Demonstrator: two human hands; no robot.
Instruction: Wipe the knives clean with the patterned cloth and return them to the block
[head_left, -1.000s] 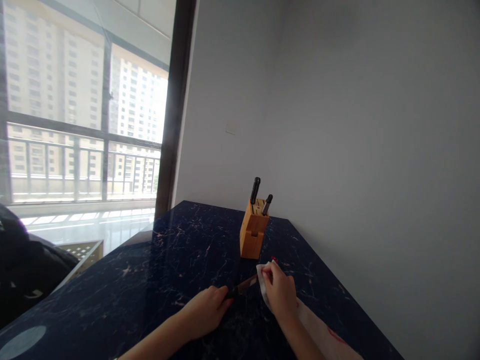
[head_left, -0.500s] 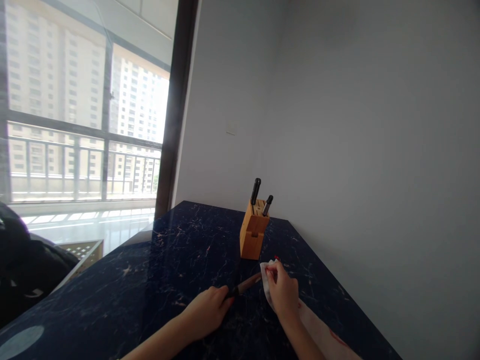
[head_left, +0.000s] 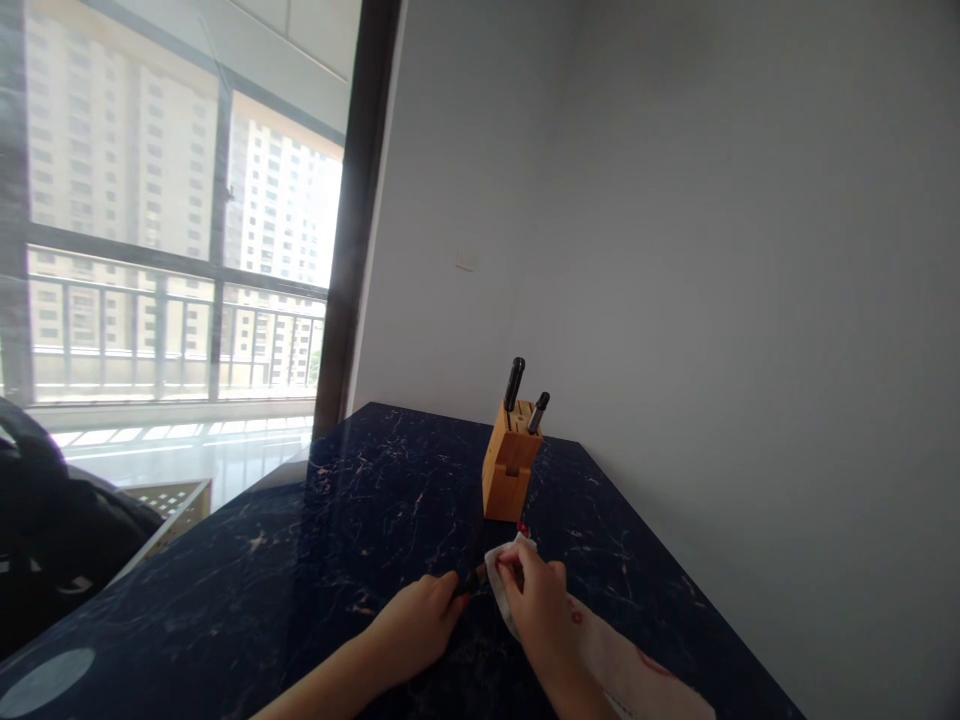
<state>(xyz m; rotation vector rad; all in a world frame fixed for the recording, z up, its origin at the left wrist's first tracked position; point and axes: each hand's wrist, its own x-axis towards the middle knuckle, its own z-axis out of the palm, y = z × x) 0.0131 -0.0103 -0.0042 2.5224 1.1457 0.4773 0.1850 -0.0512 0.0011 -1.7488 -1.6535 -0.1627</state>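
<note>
My left hand (head_left: 421, 622) is closed round the black handle of a knife (head_left: 472, 581), which points up and to the right. In my right hand (head_left: 534, 590) is a white cloth (head_left: 628, 664) with red marks, pinched over the knife's blade, so most of the blade is hidden. The cloth trails down to the right under my forearm. Just beyond my hands a wooden knife block (head_left: 509, 475) stands upright, with two dark-handled tools in its top, a black handle (head_left: 514, 384) and a black-and-silver one (head_left: 538, 412).
The dark marbled table (head_left: 390, 490) runs back to the grey wall (head_left: 675, 300). A round pale patch (head_left: 46, 682) shows at its near left. To the left are a black bag-like object (head_left: 67, 530) and a large window (head_left: 180, 200).
My right hand has moved left with the cloth, from near the blade's tip towards the handle, covering most of the blade. My left hand has stayed nearly still.
</note>
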